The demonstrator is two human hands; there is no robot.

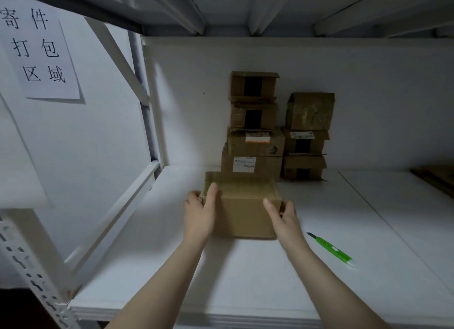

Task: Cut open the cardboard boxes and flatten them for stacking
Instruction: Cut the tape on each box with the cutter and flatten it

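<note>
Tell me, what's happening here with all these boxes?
A person is gripping a cardboard box by its two sides on a white shelf, with the left hand on one edge and the right hand on the other. The box looks taped shut and is not yet cut. A green utility knife lies on the shelf to the right, untouched. Stacked boxes stand behind, against the wall.

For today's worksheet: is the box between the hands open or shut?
Shut: the box has its top flat and taped over.
</note>
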